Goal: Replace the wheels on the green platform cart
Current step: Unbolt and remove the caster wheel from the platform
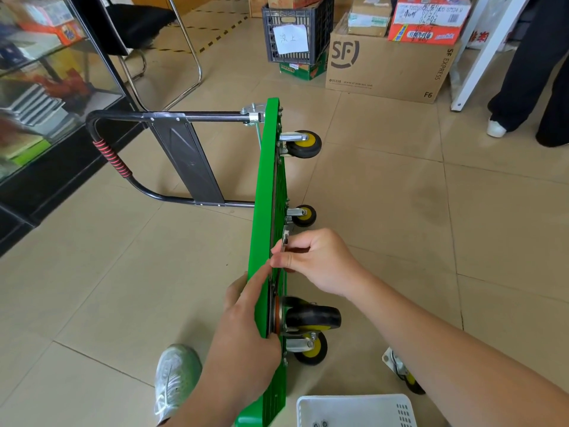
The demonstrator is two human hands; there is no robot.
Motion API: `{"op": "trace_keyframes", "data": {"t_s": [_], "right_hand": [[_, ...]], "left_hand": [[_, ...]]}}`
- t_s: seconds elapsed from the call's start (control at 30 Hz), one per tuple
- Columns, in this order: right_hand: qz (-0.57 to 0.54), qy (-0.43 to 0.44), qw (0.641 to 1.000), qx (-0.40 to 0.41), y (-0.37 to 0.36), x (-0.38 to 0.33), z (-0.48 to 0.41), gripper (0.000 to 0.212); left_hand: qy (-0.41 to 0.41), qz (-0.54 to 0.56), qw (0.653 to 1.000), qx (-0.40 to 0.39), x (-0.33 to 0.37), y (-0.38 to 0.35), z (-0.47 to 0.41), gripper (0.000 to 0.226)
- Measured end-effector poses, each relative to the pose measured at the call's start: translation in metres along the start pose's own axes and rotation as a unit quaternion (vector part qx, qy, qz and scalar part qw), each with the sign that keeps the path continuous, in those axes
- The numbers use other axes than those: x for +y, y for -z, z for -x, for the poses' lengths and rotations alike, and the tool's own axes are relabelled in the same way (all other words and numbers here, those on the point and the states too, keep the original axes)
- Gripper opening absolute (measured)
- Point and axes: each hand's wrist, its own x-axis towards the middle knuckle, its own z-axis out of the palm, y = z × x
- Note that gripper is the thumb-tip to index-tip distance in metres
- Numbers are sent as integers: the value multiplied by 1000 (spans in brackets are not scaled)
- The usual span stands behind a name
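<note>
Cart (268, 211) on edge, wheels (303, 144) facing rt; loose caster (403, 374) & basket (354, 408) on floor (400, 211) to its rt.

Left hand (246, 331) clasps, forefinger straight; right hand (320, 263) pinches with curled fingers (289, 261).

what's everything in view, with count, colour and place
platform cart: 1, green, on edge on floor
cart handle: 1, black, red wrap, left of cart
mounted wheels: 4, black and yellow, cart's right face
loose wheel: 1, black and yellow, floor right of cart
basket: 1, white, bottom edge
metal tool: 1, silver, in right hand
crate: 1, dark grey, far centre
SF cardboard box: 1, brown, right of crate
other person's legs: 2, dark trousers, far right
shoe: 1, pale grey, bottom left
hands: 2, left hand on cart edge, right hand on tool
</note>
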Motion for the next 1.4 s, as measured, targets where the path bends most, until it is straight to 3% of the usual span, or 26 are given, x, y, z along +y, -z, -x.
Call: {"op": "trace_keyframes", "data": {"t_s": [0.1,0.23,0.7,1.0,1.4], "right_hand": [[-5,20,1000,17,-5,5,6,23],[-21,27,999,39,-4,9,14,19],[-109,-146,979,89,5,47,-41,13],[-89,-16,993,80,8,18,1,11],[-33,13,994,102,-17,13,19,20]], "left_hand": [[0,0,1000,8,0,-1,0,118],[-5,-2,1000,11,0,-1,0,118],[-10,-21,1000,13,-4,-4,-1,116],[1,-8,1000,13,-3,-3,-1,113],[2,-22,1000,19,0,-2,1,114]]}}
